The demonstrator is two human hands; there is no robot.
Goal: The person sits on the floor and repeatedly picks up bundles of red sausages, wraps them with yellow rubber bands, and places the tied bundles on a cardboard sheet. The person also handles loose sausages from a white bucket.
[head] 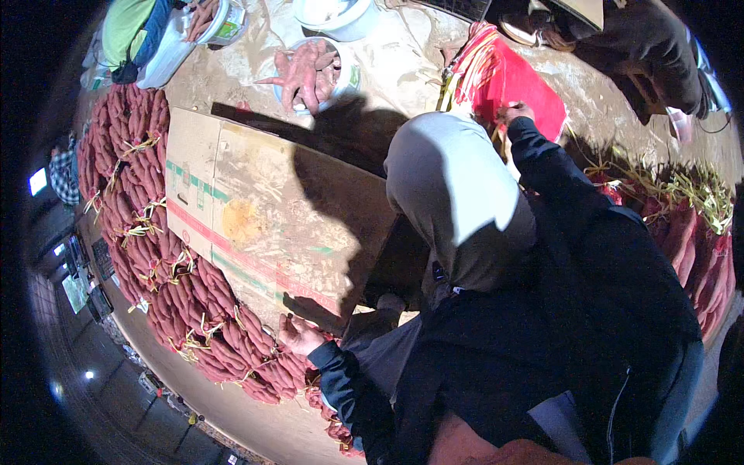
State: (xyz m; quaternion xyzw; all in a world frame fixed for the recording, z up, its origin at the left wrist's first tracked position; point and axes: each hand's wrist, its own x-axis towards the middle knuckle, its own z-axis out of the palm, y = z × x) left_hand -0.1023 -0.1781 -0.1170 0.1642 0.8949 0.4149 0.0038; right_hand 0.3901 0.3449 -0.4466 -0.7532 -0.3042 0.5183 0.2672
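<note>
My right hand (517, 112) is at the near edge of a stack of red mesh bags (526, 81), its fingers closed on the red material. Red and yellowish strings lie at the stack's upper left end. Over the lower edge of a stained flat cardboard box (261, 203) is my left hand (299, 335), palm turned up and fingers loosely bent apart, with nothing visible in it. Between the two dark sleeves a grey hood (459, 197) covers part of the view. Filled red net bags of sweet potatoes (221, 325) lie beside the box.
Sweet potatoes fill a white bucket (350, 78); another white bucket (340, 23) stands behind it. More tied bags (691, 256) lie at right. A person in dark clothing (651, 52) sits at upper right, another person in green (131, 32) at upper left.
</note>
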